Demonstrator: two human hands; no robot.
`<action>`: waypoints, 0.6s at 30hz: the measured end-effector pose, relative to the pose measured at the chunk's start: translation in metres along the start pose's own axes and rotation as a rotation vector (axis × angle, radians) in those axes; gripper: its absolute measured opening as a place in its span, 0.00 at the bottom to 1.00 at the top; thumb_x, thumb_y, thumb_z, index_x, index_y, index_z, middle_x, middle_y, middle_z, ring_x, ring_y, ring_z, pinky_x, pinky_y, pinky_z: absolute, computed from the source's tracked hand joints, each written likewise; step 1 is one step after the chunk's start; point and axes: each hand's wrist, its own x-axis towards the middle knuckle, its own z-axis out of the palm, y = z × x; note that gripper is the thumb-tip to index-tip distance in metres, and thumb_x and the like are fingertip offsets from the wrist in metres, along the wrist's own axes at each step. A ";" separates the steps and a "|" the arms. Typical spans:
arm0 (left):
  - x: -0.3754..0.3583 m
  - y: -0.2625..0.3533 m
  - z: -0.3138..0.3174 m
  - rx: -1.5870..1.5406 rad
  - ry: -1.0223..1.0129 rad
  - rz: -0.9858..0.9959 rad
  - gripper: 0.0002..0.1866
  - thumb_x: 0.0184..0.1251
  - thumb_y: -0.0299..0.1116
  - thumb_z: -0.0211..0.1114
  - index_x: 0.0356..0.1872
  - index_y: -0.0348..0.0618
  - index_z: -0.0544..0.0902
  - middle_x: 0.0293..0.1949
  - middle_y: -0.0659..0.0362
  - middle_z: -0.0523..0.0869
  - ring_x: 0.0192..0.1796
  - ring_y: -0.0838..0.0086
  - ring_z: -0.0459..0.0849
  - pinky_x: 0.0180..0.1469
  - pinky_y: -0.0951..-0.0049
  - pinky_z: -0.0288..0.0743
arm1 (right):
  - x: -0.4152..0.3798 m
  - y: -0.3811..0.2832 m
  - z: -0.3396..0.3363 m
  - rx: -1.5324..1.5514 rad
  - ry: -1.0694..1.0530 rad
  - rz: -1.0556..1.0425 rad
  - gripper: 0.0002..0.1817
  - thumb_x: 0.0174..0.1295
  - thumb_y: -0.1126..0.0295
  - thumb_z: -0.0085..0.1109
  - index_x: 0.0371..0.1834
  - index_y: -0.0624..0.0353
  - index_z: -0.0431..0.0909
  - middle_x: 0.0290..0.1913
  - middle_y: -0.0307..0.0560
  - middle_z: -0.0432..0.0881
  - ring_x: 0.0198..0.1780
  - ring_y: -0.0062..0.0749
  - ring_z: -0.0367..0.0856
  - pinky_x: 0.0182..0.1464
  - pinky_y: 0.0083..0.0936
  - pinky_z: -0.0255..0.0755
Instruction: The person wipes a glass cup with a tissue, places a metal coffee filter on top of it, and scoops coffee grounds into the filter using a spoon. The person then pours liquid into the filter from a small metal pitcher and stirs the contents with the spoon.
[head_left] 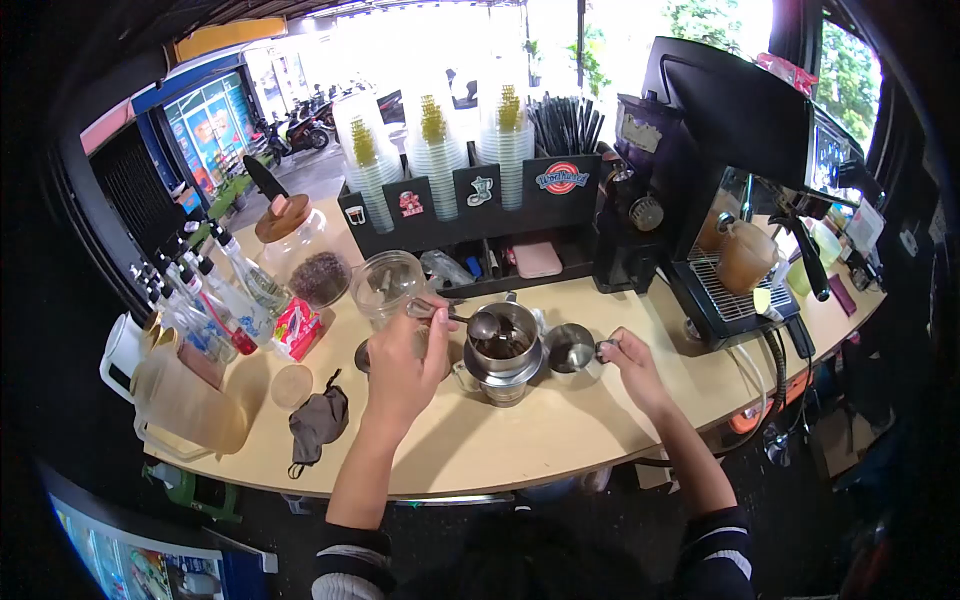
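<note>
My left hand (405, 365) is closed on a metal spoon (484, 325), whose bowl hangs over the rim of a metal drip coffee filter (512, 374). Dark coffee grounds (505, 346) show inside the filter, which sits on top of a glass mug (505, 395). To the right of it, a small metal pitcher (572, 350) stands at the counter, and my right hand (637, 370) grips its handle. Behind my left hand is a clear, open plastic container (388, 285). Part of a dark round object beside my left wrist is hidden.
An espresso machine (735, 130) stands at the right with a plastic cup of brown drink (747, 256). Stacked cups (430, 140) fill a black organiser (540, 185) at the back. At left are a glass jar (318, 275), bottles, a pitcher (185, 405) and a dark cloth mask (318, 425).
</note>
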 end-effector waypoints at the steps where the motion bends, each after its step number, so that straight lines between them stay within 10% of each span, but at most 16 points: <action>1: 0.000 -0.002 -0.001 -0.033 0.005 0.002 0.03 0.67 0.25 0.57 0.37 0.36 0.76 0.28 0.53 0.85 0.32 0.67 0.88 0.33 0.70 0.77 | 0.002 -0.006 -0.001 -0.025 -0.005 -0.022 0.08 0.66 0.71 0.55 0.30 0.59 0.69 0.31 0.35 0.77 0.36 0.15 0.73 0.44 0.15 0.66; 18: -0.006 -0.016 -0.011 -0.238 0.010 -0.046 0.06 0.70 0.26 0.54 0.38 0.32 0.75 0.30 0.55 0.83 0.34 0.73 0.85 0.38 0.75 0.77 | 0.026 -0.157 0.045 -0.157 -0.094 -0.295 0.09 0.63 0.73 0.57 0.31 0.59 0.65 0.28 0.35 0.71 0.32 0.12 0.73 0.36 0.15 0.74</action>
